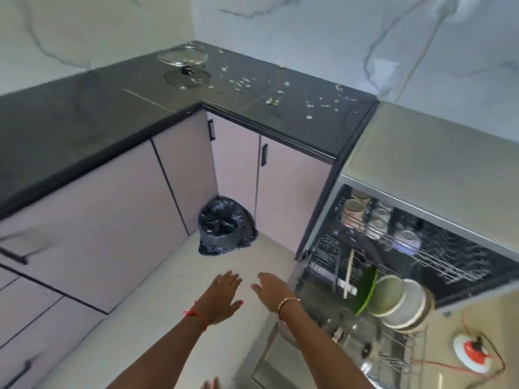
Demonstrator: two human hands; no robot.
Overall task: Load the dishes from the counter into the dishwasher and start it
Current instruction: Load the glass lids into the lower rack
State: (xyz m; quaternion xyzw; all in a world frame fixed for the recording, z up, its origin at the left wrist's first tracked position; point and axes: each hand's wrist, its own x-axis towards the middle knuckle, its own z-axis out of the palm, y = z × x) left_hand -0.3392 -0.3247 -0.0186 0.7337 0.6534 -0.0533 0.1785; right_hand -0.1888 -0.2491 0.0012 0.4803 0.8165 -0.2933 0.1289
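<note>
Head view: the black desk [84,113] wraps the corner. The open dishwasher [438,164] stands at its right end, with its lower rack [393,346] drawn out. Plates [390,296] stand in that rack and cups [354,207] sit in the upper one. The only dish I see on the desk is a glass lid [182,56], far in the back corner. I judge it light but brittle and slick. It seems to rest tilted on its knob, so I would take it by the rim on both sides. My left grip [224,296] and right grip [271,290] hang released above the floor, fingers spread, holding nothing. Crumbs [241,82] litter the desk near the lid.
</note>
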